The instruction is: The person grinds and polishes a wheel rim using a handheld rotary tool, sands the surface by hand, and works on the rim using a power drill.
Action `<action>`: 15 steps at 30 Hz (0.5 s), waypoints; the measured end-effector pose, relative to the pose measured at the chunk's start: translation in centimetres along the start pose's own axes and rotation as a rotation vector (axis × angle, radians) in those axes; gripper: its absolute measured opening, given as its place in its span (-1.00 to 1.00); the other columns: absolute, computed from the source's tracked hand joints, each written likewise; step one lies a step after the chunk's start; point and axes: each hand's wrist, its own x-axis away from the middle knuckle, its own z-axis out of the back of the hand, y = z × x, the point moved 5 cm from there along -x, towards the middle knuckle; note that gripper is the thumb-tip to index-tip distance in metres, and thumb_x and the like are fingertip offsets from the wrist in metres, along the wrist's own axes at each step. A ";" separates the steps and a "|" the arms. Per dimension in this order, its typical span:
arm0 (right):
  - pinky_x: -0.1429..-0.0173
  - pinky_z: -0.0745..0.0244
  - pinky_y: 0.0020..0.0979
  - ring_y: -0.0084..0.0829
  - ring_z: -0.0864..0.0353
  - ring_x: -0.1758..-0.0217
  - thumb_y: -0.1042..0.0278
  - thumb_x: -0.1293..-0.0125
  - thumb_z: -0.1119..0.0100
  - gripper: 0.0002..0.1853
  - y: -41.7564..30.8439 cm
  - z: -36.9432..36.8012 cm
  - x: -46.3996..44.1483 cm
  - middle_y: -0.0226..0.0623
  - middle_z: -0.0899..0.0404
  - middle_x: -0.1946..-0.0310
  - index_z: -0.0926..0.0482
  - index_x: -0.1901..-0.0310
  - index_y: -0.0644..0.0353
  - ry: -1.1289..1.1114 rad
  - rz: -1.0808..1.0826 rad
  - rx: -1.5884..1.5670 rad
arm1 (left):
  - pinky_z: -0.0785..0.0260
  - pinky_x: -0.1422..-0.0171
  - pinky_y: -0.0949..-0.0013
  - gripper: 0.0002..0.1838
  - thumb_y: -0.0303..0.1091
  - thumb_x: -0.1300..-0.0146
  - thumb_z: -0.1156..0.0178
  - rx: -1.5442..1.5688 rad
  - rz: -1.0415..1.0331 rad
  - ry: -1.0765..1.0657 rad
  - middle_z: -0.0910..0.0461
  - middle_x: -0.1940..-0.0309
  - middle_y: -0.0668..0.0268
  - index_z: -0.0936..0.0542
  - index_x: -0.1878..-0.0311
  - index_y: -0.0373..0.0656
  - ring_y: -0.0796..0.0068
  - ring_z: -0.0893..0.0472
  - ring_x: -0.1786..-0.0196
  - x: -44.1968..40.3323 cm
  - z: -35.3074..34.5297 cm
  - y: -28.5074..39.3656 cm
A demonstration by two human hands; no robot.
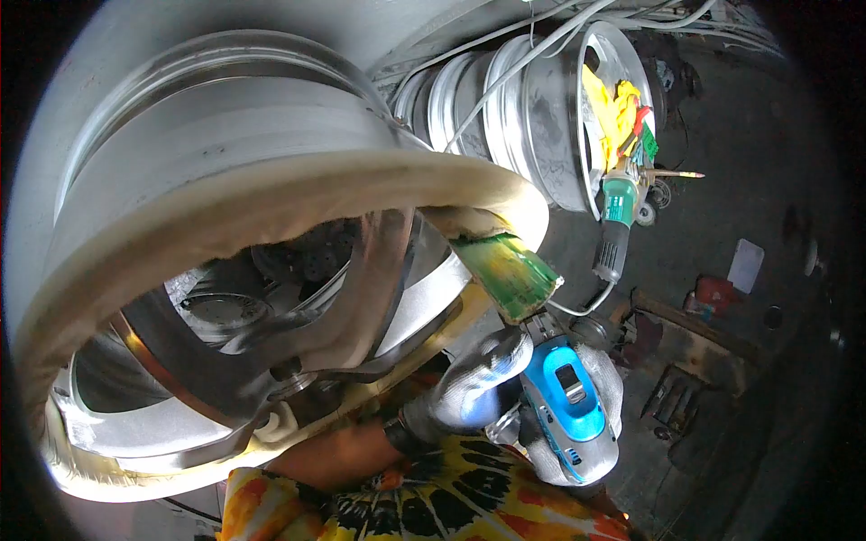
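A blue power tool lies in my gloved right hand, whose fingers wrap round its body. My left hand, also in a grey glove, closes against the tool's front end from the left. Beyond the tool's front end, a green and yellow strip touches the lower right of a large wheel rim. A beige covering runs round the rim's near edge. The wheel's spokes show inside it, left of my hands.
More metal rims stand at the upper middle, with a yellow cloth and a green grinder at the nearest one. A cable trails from the grinder. A wooden frame lies at the right.
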 end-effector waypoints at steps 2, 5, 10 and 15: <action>-0.08 -0.57 -0.31 -0.21 -0.77 0.16 -0.10 -0.18 -0.54 -0.30 0.0 0.1 0.0 -0.17 -0.74 0.20 -0.59 -0.17 0.31 0.018 -0.026 -0.097 | -0.27 -0.55 0.34 -0.60 -0.29 -0.57 -0.18 -0.020 -0.005 0.020 -0.53 -0.30 0.31 -0.47 -0.38 -0.16 0.54 -0.49 -0.38 -0.1 1.0 -0.3; -0.07 -0.58 -0.31 -0.21 -0.77 0.17 -0.08 -0.20 -0.53 -0.32 0.4 -0.3 0.0 -0.16 -0.74 0.21 -0.60 -0.16 0.31 0.068 -0.101 -0.301 | -0.22 -0.61 0.28 -0.56 -0.28 -0.58 -0.15 -0.021 -0.027 -0.059 -0.51 -0.36 0.29 -0.44 -0.43 -0.15 0.52 -0.45 -0.43 -0.2 1.1 -0.2; -0.07 -0.59 -0.32 -0.22 -0.77 0.18 -0.05 -0.22 -0.51 -0.36 1.0 -1.3 0.0 -0.15 -0.74 0.23 -0.61 -0.14 0.32 0.193 -0.261 -0.687 | -0.21 -0.60 0.25 -0.53 -0.23 -0.60 -0.11 -0.085 -0.135 -0.012 -0.49 -0.38 0.29 -0.40 -0.47 -0.16 0.48 -0.43 -0.45 0.0 1.1 0.4; -0.08 -0.59 -0.31 -0.24 -0.76 0.10 -0.02 -0.26 -0.47 -0.35 1.0 -2.5 0.4 -0.13 -0.73 0.19 -0.57 -0.19 0.36 0.288 -0.257 -0.591 | -0.23 -0.58 0.24 -0.52 -0.21 -0.61 -0.11 0.050 -0.088 -0.112 -0.48 -0.39 0.31 -0.41 -0.48 -0.16 0.49 -0.44 -0.42 0.0 -2.6 2.1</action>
